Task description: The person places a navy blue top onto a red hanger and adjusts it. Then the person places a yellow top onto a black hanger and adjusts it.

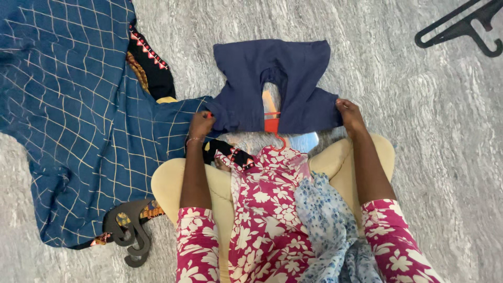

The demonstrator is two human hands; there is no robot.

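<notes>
A small navy blue blouse (277, 78) lies spread on the grey floor in front of me, mounted on a red hanger (272, 126) whose hook points toward my lap. My left hand (201, 124) pinches the blouse's left sleeve end. My right hand (349, 114) grips the right sleeve end. Both arms reach forward over my knees.
A large blue checked cloth (73, 115) covers the floor at left, over a black garment with a red patterned border (152, 60). Dark hangers (131, 230) lie by my left knee, and a black hanger (461, 26) lies top right. Grey marbled floor (419, 131) surrounds everything.
</notes>
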